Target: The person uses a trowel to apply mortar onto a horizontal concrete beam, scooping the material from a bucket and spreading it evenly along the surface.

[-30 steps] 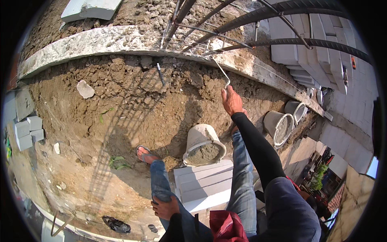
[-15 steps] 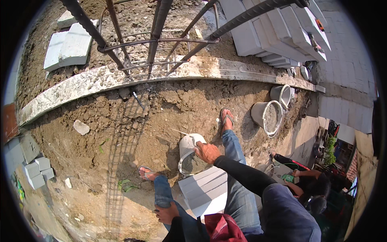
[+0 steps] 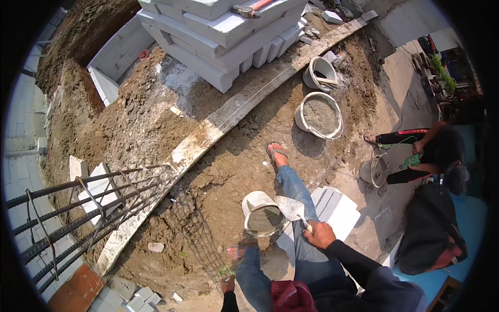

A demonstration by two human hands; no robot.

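Trowel point(image 3: 291, 209) has shifted from near bucket's point(image 3: 253, 200) far side to its right rim; rebar cage point(image 3: 101, 212), ribbed rods, has slid from upper middle to left of frame. Right hand point(image 3: 320, 235), lower right of centre, curls round trowel handle; blade broad, tapered, mortar-smeared. Left hand point(image 3: 227, 284), lower edge: cannot tell finger pose. Bucket round-mouthed, holding grainy grey mortar point(image 3: 263, 221).

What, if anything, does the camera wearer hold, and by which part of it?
The right hand holds a trowel by its handle. No held thing is visible at the left hand.
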